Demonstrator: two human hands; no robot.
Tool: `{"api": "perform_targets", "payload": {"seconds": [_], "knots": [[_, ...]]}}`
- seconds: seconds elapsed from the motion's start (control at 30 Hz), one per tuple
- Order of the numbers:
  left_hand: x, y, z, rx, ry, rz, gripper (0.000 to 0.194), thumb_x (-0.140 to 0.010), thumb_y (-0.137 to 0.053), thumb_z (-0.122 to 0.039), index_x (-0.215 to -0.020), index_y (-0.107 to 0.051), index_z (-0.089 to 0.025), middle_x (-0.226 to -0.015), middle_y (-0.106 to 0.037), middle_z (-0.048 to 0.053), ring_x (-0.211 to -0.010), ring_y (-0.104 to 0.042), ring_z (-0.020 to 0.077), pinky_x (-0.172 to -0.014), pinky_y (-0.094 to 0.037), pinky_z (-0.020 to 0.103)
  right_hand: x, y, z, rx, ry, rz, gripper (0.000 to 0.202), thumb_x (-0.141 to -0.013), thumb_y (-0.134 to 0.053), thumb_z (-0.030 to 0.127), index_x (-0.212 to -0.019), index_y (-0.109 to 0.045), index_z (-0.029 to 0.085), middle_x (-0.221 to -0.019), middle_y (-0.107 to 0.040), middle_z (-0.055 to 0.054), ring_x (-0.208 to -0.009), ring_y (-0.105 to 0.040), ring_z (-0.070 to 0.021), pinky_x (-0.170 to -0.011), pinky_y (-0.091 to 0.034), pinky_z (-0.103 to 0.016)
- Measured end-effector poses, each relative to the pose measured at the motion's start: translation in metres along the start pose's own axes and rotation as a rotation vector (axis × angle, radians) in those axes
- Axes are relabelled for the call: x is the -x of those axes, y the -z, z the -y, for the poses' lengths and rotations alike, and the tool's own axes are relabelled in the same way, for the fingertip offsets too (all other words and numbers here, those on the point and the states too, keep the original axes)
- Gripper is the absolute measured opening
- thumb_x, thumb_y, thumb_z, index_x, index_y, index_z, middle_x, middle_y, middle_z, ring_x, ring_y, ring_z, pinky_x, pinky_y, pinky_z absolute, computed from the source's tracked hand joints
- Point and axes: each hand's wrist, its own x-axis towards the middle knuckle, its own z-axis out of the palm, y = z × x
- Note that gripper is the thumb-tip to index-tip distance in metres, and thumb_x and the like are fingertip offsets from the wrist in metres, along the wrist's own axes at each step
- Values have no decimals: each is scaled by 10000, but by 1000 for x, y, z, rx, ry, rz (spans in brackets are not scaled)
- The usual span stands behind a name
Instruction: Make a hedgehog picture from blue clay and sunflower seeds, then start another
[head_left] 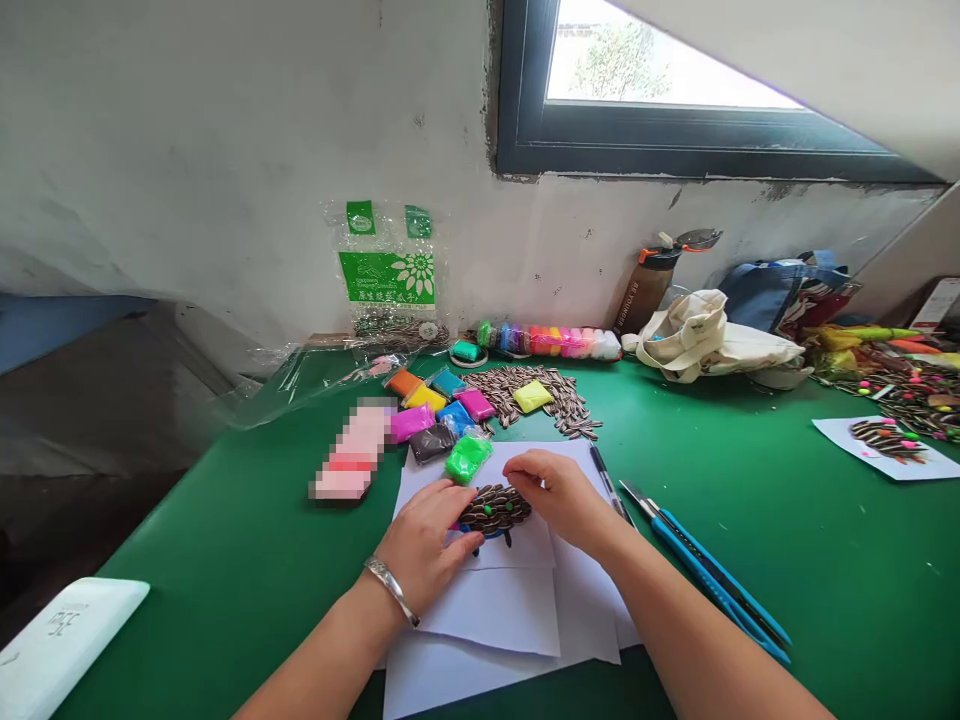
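Observation:
On white paper sheets (495, 610) lies a small figure covered in striped sunflower seeds (495, 510), with green dots on top and a blue lower edge. My left hand (431, 535), with a silver bracelet at the wrist, rests at the figure's left side, its thumb and fingers around that end. My right hand (547, 490) is pinched just above the figure's right end; whatever its fingertips hold is too small to make out. Beyond the hands sit clay packets, among them a bright green one (469, 457) and a black one (433, 443), near a pile of seeds (570, 405).
A pen (609, 480) and blue utility knives (720, 575) lie right of my right hand. A pixelated pink item (356, 450) is at left, a white device (71, 640) at lower left. Bottle (646, 290), cloth bag (705, 340) and a finished seed picture (885, 445) are farther right.

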Motion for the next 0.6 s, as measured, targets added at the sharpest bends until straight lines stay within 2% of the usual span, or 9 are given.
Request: {"api": "perform_targets", "payload": {"seconds": [0.27, 0.6], "knots": [[0, 0, 0, 21, -2, 28, 443, -750, -642, -232, -1184, -565, -178, -1148, -639, 85, -1120, -533, 272, -967, -444, 457, 1, -4, 9, 94, 55, 82, 238, -762, -504, 37, -823, -662, 205, -759, -624, -10, -756, -533, -140, -669, -381, -229], [-2, 1, -2, 34, 25, 49, 432, -746, -641, -187, -1172, -573, -172, -1140, -640, 83, -1121, -526, 268, -983, -430, 449, 0, -15, 7, 363, 136, 78, 183, -818, -493, 79, -833, -631, 199, -727, -650, -16, -737, -493, -158, -676, -322, -258]]}}
